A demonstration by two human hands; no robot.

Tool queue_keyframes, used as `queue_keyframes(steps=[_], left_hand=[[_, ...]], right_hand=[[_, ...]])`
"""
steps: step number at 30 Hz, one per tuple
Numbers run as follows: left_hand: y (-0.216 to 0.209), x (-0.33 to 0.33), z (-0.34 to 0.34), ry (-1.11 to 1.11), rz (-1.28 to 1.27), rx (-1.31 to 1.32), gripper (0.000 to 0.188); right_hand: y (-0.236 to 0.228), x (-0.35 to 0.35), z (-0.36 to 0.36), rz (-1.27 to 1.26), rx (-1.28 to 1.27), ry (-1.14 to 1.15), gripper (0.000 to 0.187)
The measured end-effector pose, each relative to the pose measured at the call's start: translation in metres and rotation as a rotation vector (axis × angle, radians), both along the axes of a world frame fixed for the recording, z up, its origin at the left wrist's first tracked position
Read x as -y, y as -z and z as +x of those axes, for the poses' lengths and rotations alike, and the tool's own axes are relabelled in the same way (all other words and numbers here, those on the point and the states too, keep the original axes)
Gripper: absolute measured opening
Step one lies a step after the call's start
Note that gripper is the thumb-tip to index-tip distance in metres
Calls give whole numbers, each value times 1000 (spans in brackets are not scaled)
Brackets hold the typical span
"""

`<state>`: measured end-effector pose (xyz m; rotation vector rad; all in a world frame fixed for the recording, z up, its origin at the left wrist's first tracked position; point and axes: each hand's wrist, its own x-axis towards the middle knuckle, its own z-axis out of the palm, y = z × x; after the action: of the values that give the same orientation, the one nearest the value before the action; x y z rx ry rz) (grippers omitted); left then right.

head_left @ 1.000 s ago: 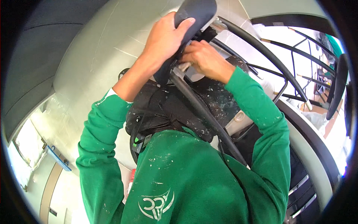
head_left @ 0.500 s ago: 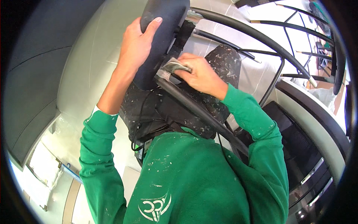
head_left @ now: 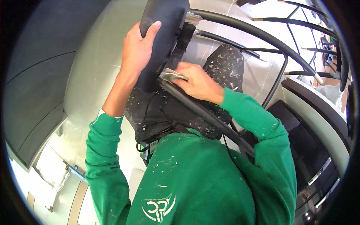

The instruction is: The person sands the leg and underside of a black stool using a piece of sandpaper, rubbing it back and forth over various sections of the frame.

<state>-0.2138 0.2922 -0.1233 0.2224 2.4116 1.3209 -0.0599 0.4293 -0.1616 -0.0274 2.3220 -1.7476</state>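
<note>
A chair with a black tubular frame lies tipped across my lap. My left hand clasps the edge of its black padded backrest, thumb on the face and fingers mostly hidden behind. My right hand, slightly blurred, pinches a folded greyish sheet, which looks like sandpaper. The sheet presses on the frame where the near tube meets the backrest and covers that joint. A grey, filler-like patch shows at the far joint beside the pad.
Paint-spotted dark trousers are under the chair. More upturned black chair legs stand at the far right. A glossy black unit with metal strips is close on my right, and a dark grey panel rises on the left.
My right hand has moved slightly left and down with the folded sandpaper, now over the near joint. The left hand keeps its hold on the backrest. The whole view has shifted a little.
</note>
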Motion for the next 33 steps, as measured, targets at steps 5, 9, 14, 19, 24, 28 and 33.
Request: queue_keyframes(steps=[5, 9, 14, 19, 24, 28, 33], left_hand=[[2, 0, 0, 16, 4, -49, 50], [-7, -2, 5, 18, -2, 28, 50], [-11, -7, 7, -5, 31, 94, 49], [-13, -7, 4, -2, -52, 77, 50], [-14, -8, 3, -19, -32, 99, 48], [-12, -3, 4, 6, -47, 69, 46], [-15, -8, 10, 9, 20, 83, 43]], right_hand=[[8, 11, 1, 28, -5, 113, 17], [-14, -34, 28, 52, 104, -65, 20], [-10, -66, 60, -249, 292, 621, 21], [-6, -57, 58, -279, 363, 599, 20], [-2, -48, 51, -281, 412, 514, 17], [2, -38, 49, -232, 398, 410, 16], [-8, -41, 49, -275, 293, 500, 19]])
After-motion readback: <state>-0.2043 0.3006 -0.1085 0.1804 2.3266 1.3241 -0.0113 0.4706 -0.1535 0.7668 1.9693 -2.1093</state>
